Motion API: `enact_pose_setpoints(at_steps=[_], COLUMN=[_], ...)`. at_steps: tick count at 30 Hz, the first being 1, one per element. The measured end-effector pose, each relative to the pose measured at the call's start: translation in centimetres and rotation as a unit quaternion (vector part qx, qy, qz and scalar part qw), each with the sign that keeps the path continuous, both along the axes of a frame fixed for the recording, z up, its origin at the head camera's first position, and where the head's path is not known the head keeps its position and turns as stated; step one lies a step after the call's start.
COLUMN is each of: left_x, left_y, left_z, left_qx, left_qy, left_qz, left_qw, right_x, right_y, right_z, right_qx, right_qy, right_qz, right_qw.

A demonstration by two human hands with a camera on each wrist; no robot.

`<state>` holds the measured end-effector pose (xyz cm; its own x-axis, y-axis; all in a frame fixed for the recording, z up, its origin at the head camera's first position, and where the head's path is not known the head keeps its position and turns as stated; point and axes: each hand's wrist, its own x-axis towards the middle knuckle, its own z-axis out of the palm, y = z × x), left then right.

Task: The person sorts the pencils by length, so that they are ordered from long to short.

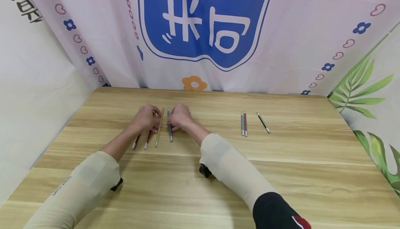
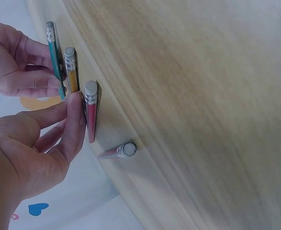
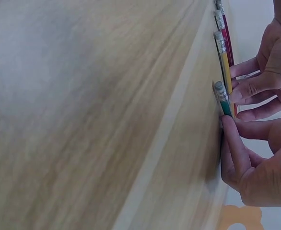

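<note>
In the head view four pencils lie in a spread row at the left of the table. My left hand (image 1: 147, 117) pinches the yellow pencil (image 1: 157, 138) between thumb and fingers, partway along its length. To the left of it lie a red pencil (image 2: 91, 117) and a darker pencil (image 1: 135, 143), their far parts hidden by the hand. My right hand (image 1: 181, 115) pinches the green pencil (image 1: 170, 133) just to the right of the yellow one. All their white erasers point toward me, and the two hands are close together.
Further right on the wooden table (image 1: 281, 173) a blue pencil (image 1: 242, 124) and a red pencil (image 1: 245, 124) lie side by side. A black pencil (image 1: 263, 122) lies slanted beside them. A printed curtain (image 1: 118, 58) hangs behind the table's far edge.
</note>
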<state>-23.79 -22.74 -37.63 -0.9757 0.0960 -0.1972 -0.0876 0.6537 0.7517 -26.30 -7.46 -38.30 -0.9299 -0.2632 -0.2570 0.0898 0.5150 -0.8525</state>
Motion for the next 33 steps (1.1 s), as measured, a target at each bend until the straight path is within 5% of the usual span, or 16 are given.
enact_pose_setpoints(at_steps=[33], left_x=[0.29], left_y=[0.00], left_z=[0.15], left_qx=[0.000], left_qy=[-0.001], left_qz=[-0.001], left_qw=[1.0000], right_x=[0.42], right_y=[0.16], right_z=[-0.79], right_qx=[-0.067], right_qy=[0.015], right_qz=[-0.023], right_qw=[0.9974])
